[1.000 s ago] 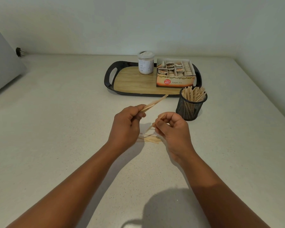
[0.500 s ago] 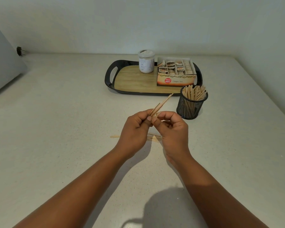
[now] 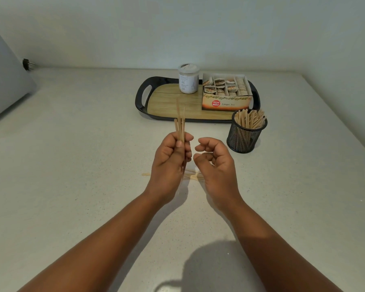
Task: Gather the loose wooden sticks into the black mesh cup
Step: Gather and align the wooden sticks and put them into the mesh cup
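Your left hand pinches a small bundle of thin pale wooden sticks between thumb and fingers, held nearly upright so the ends stay lined up and can drop into a narrow mouth together. Your right hand hangs just beside it at three o'clock, fingers loosely curled and holding nothing, likely free to pick up more. Between and beneath your hands, a few loose wooden sticks lie flat and crossed on the speckled off-white countertop, one end poking out at nine o'clock of your left wrist; how many remain you cannot tell, since your hands cover part of the pile. The round black mesh cup stands at two o'clock from your hands, near but apart, packed with upright sticks leaning against its rim, so the job looks well along. Just behind the cup, at twelve o'clock, a black-rimmed tray with a wood-grain floor carries a white-lidded glass jar and an open cardboard box of ginger tea sachets; the cup sits off the tray, within easy reach.
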{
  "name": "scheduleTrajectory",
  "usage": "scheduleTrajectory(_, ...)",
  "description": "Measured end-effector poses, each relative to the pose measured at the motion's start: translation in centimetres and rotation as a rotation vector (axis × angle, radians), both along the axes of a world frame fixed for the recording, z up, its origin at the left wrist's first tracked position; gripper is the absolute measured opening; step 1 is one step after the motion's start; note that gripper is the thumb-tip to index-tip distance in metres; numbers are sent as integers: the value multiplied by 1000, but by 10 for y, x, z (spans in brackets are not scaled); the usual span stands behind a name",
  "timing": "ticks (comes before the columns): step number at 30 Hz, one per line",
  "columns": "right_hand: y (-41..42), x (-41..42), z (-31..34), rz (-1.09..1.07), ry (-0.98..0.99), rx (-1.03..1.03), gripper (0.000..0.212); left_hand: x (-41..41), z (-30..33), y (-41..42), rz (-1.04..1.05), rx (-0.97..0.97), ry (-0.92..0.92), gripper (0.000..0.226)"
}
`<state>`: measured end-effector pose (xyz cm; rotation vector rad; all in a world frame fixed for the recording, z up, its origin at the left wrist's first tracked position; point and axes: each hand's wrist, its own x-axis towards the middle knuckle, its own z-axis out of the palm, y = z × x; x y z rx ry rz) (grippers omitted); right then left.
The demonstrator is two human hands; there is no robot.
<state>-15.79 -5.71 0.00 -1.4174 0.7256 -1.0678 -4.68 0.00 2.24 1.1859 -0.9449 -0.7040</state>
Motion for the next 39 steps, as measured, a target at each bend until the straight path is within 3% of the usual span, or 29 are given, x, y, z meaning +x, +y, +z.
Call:
scheduleTrajectory(7, 7, -1, 0, 86, 115, -163, 44, 0, -11, 6, 36, 22, 20, 32)
scheduleTrajectory(11, 9, -2, 1, 86, 218, -186, 33, 1, -11, 4, 82, 15, 109, 36)
scheduleTrajectory(14, 3, -8, 0, 192, 407, -199, 21, 4, -9, 0, 116, 15, 217, 37)
scheduleTrajectory(18, 7, -8, -5, 335, 577, -227, 28, 10, -9, -5, 156, 17, 349, 33)
scheduleTrajectory(22, 9, -4, -10, 290, 656, -298, 26, 12, -8, -7, 178, 28, 440, 33)
scheduleTrajectory(26, -3, -11, -1, 266, 599, -202, 21, 16, -3, -9, 277, 70, 511, 30)
scheduleTrajectory(29, -7, -13, 3, 214, 453, -162, 15, 13, -3, -7, 355, 185, 532, 28)
scheduleTrajectory(34, -4, -7, 2, 88, 94, -55, 12, -9, -5, 3, 215, 282, 357, 29)
scheduleTrajectory(39, -6, -6, 2, 20, 35, -30, 20, -19, -4, 6, 144, 252, 190, 29)
